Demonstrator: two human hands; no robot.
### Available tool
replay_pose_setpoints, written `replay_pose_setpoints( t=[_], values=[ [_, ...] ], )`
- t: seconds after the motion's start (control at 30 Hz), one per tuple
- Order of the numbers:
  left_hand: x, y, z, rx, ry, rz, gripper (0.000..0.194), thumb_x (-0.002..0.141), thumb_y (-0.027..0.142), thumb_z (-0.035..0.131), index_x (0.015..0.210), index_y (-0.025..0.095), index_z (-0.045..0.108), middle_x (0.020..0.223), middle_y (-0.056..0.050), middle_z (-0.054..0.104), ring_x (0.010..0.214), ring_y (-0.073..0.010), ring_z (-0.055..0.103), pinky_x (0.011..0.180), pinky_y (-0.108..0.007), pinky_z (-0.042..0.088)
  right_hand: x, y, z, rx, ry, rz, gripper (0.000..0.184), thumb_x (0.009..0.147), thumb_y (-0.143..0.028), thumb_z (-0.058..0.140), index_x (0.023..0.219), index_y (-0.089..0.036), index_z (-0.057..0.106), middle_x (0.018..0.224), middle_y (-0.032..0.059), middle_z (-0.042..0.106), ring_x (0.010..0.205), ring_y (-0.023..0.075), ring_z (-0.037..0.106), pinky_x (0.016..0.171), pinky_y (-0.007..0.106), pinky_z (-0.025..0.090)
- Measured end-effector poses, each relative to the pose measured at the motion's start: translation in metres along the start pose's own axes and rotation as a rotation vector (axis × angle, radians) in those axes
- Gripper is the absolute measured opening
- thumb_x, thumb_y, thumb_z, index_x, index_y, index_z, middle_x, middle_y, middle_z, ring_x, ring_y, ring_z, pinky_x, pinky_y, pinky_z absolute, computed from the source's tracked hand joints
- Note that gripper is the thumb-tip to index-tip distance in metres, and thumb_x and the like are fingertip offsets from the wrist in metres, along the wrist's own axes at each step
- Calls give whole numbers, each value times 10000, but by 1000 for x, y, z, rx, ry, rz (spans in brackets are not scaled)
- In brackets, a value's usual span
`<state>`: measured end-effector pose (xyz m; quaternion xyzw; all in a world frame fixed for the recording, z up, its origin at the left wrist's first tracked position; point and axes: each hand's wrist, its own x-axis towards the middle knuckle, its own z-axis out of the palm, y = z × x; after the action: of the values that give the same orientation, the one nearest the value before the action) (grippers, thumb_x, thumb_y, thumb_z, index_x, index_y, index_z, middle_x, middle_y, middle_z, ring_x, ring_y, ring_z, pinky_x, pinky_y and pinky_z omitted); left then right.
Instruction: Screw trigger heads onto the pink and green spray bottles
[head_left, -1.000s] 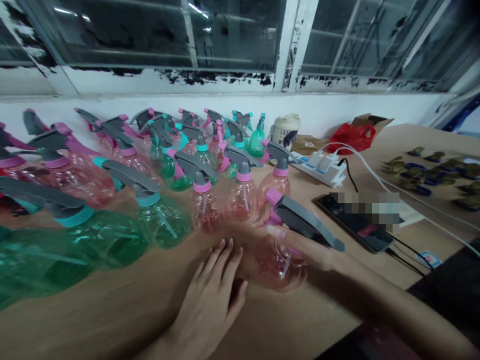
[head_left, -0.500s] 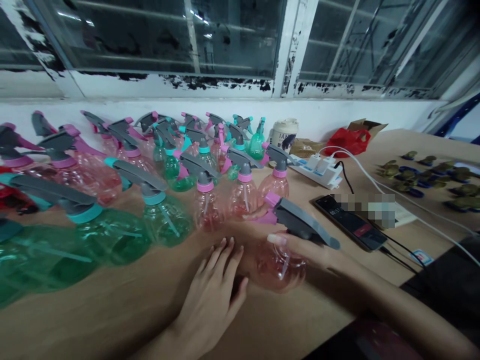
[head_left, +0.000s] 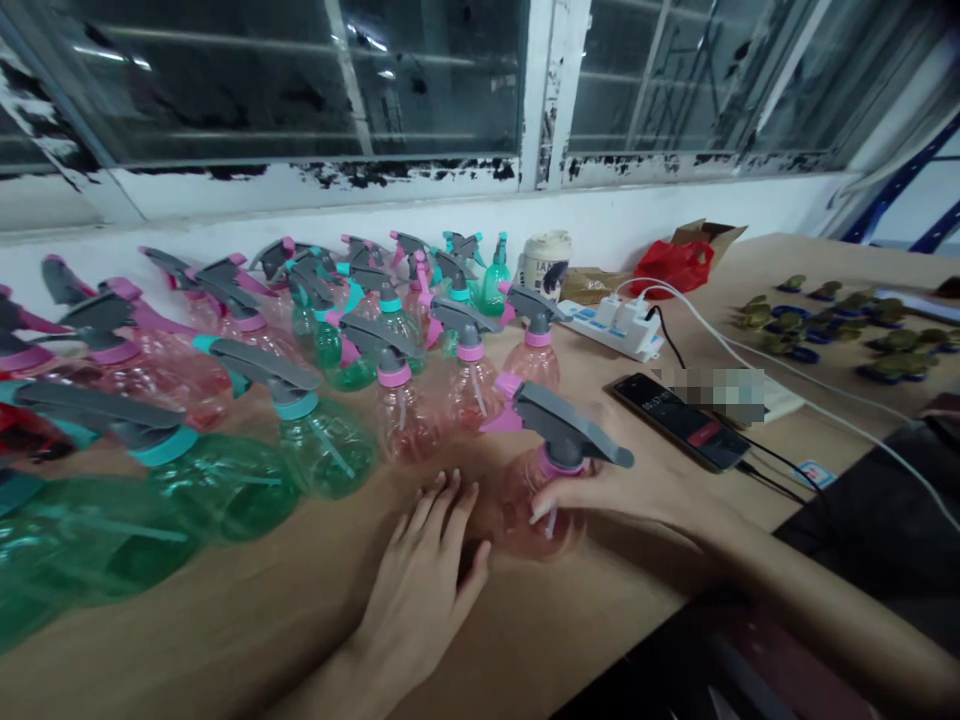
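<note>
Right hand is gripping the pink spray bottle: thumb is lying across the near side of the body, just below the neck; the other fingers are mostly hiding behind it, so can't tell their exact wrap. Left hand is lying palm down on the worktop, fingers stretched out, holding nothing.

Key relation: bottle is sitting inside the right hand's grip, to the left of the right wrist, with the left hand just beside it on the wearer's side and to the left. Right hand is nearer, being in contact; left fingertips are staying clear of the body by a small gap. Base is blurring, so can't tell if it's touching the worktop or hanging just above.

Orientation: bottle is standing about upright, long axis near vertical. Grey sprayer head is running crosswise on top: pink nozzle end is pointing left, grey tail is sloping down to the right, over the right hand. Pink trigger is hanging on the left side.

Around it: 3 pink bottles are standing in a line beyond, a green bottle is standing farther left, and a phone is lying to the right.
</note>
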<state>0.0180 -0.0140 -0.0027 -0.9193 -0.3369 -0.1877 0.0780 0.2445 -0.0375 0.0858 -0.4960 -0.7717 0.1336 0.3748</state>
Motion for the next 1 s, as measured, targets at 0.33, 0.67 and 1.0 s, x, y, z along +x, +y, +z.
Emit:
replay_pose_setpoints(
  t=[0.33,0.67,1.0],
  values=[
    [10,-1,-4,-3,-7,-2,438,907,303,410,1313,143,383,1290,-135,526,1190,-274,482,924,-445,434,-18,1,-23,-38,110,87,250,746,-422,673,844,-198,625,839,1,674,749,155,623,683,261,461],
    [24,13,1,-45,19,30,396,904,265,423,1293,192,401,1270,-109,536,1124,-270,534,887,-450,456,-9,76,-67,-133,378,195,260,742,-404,664,859,-172,664,866,59,710,752,228,642,661,335,476],
    [43,36,9,-150,1,114,376,873,186,450,1249,199,445,1253,-93,550,1127,-261,534,892,-452,471,35,129,-69,-92,381,193,301,750,-397,646,885,-128,653,836,82,712,753,232,653,658,319,486]
  ],
)
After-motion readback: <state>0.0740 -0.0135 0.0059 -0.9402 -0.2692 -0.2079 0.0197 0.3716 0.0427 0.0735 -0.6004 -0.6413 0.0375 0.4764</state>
